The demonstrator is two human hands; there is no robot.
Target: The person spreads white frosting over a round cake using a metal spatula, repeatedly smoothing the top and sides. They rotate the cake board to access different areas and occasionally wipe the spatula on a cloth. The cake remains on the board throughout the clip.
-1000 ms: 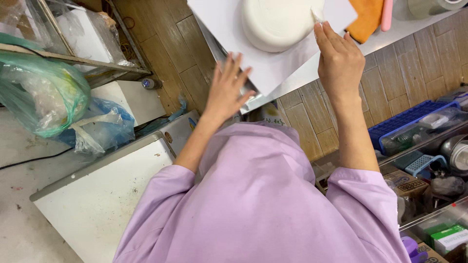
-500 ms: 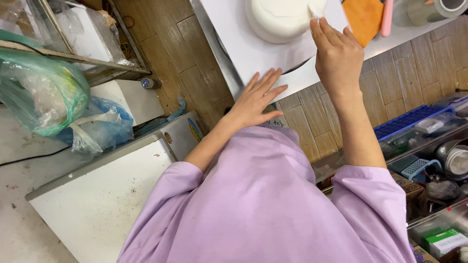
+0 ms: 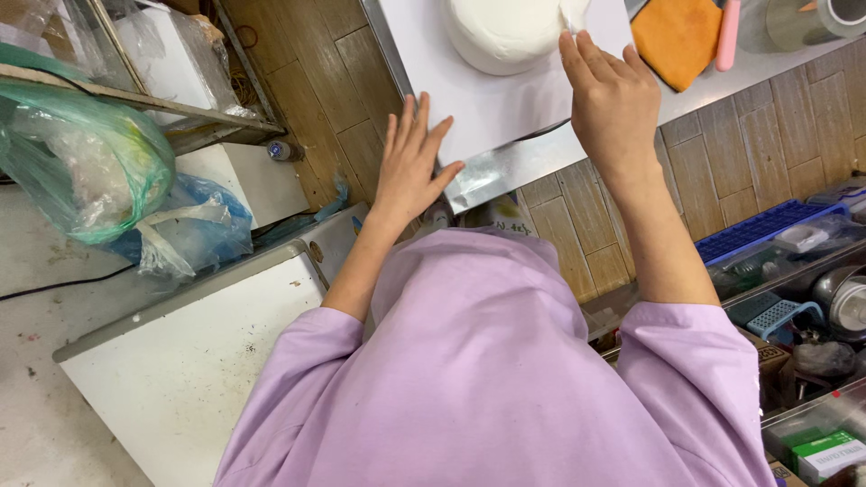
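Both hands rest at the white board [image 3: 505,108], which lies on the steel counter [image 3: 505,171]. Left hand [image 3: 410,167] lies flat, fingers spread, on the board's near corner. Right hand [image 3: 613,99] pinches a white scrap [image 3: 573,13] beside the round white cake [image 3: 505,32] at the board's far side. An orange cloth [image 3: 677,36] lies just right of the board.

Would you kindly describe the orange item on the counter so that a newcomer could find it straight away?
Start at the grey counter along the top, where a white board carries a round white cake. Just past the right hand lies a flat orange cloth, beside a slim pink stick. It is the only orange thing there, soft and square-edged.
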